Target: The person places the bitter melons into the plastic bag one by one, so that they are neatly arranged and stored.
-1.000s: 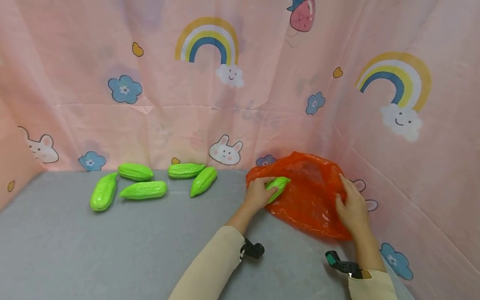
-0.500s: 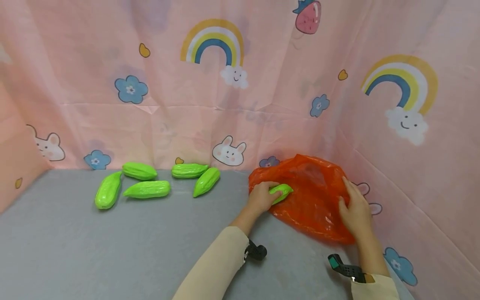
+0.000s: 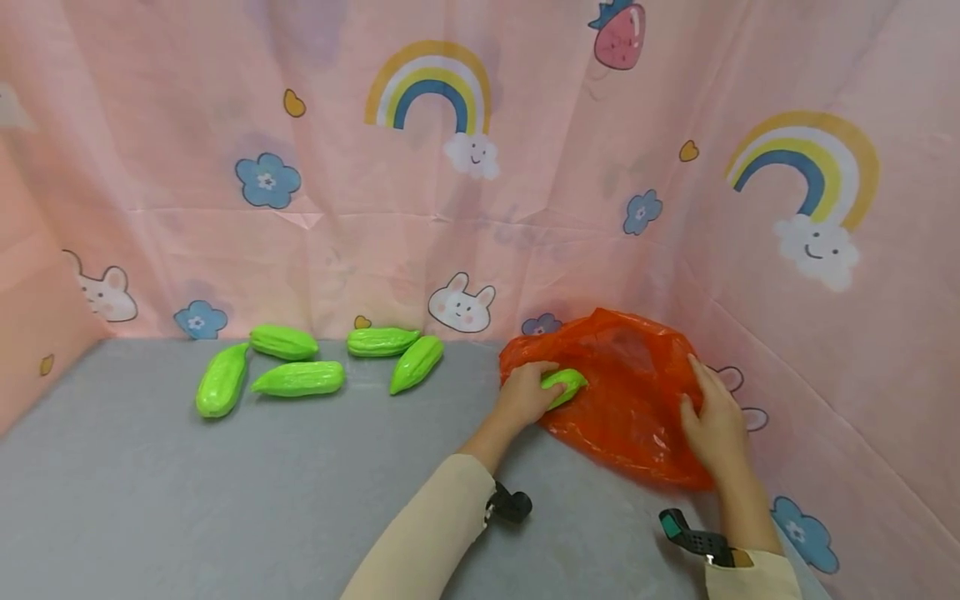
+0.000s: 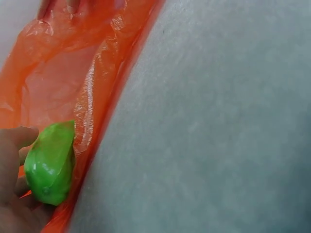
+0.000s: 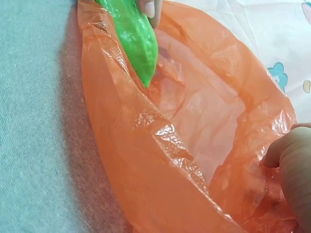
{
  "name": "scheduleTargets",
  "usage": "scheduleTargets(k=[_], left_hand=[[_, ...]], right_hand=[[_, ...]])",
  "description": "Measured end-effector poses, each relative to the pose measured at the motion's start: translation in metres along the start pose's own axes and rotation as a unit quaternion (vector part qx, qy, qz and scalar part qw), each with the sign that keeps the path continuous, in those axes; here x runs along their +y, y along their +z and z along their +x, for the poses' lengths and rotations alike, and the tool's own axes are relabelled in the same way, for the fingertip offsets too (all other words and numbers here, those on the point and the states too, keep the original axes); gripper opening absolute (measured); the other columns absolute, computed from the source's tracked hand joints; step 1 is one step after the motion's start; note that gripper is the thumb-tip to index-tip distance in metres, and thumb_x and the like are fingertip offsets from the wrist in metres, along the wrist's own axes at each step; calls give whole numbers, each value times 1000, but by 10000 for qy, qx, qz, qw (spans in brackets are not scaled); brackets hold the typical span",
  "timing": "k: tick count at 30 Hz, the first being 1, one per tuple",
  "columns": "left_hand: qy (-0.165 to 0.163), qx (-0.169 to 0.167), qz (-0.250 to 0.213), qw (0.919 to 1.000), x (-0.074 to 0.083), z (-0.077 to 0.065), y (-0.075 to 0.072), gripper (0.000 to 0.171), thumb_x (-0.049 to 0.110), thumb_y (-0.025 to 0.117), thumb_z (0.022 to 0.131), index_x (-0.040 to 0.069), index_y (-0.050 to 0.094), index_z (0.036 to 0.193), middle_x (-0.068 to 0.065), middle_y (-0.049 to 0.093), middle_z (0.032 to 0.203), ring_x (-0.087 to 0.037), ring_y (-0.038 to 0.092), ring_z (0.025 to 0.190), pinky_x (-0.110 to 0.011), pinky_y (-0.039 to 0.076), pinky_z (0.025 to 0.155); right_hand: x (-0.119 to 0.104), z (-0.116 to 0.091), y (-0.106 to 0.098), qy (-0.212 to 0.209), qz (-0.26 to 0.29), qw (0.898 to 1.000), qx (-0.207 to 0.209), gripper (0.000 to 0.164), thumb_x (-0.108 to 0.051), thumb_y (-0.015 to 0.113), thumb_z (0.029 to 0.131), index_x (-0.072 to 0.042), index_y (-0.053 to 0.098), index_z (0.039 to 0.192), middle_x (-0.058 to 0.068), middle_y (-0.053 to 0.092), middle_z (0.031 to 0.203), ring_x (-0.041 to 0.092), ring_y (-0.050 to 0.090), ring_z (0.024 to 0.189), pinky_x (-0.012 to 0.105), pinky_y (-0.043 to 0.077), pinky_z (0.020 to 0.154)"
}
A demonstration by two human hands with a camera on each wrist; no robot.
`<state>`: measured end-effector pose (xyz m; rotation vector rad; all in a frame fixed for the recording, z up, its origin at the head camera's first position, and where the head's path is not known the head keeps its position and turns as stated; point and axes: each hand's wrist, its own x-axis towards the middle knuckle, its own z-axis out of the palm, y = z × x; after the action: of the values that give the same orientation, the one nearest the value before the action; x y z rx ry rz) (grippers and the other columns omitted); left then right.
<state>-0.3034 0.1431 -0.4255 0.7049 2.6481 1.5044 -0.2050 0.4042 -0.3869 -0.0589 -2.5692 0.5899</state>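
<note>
The left hand's grip (image 3: 525, 396) is curled round a green vegetable (image 3: 567, 385), whose pointed tip reaches into the left side of the mouth of an orange bag (image 3: 618, 425). The right hand (image 3: 712, 421) touches the bag's right side; its fingertips are partly hidden at the film, so I cannot tell whether they pinch it or only press on it. Two beige sleeves (image 3: 427, 533) run off the bottom of the head view, a black band (image 3: 512, 504) at each wrist. The left fingers cover the near end of the vegetable there; the left wrist view cuts off the left hand, and the right wrist view crops both the vegetable and the right hand. Inside the crumpled bag, the bottom is hard to make out. Compared with a second ago, the held vegetable sits slightly lower against the bag, with a bit less of it showing, while the loose ones have stayed put. These lie left of the bag on the grey worktop (image 3: 172, 508): two near each other (image 3: 416, 364), then a group of three (image 3: 298, 378). Behind hangs a pink cloth (image 3: 360, 250) printed with rainbows, flowers, hearts and a rabbit, turning the corner on both sides.
</note>
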Motion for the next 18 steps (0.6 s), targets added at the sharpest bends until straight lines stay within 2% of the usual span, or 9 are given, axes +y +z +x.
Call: scheduleTargets(k=[9, 18], left_hand=[[435, 183, 137, 9988, 6, -7, -21, 38, 25, 65, 98, 11, 66, 134, -4, 69, 133, -23, 63, 121, -38, 54, 104], [649, 359, 113, 9972, 3, -20, -50, 37, 27, 63, 100, 12, 66, 134, -4, 68, 134, -23, 64, 119, -39, 55, 102]], right_hand=[[-2, 1, -1, 62, -148, 9999, -17, 66, -3, 51, 99, -12, 27, 161, 30, 40, 154, 56, 41, 134, 73, 34, 106], [-3, 2, 1, -71, -278, 9996, 15, 67, -4, 52, 98, -11, 29, 160, 31, 44, 151, 57, 44, 129, 73, 36, 103]])
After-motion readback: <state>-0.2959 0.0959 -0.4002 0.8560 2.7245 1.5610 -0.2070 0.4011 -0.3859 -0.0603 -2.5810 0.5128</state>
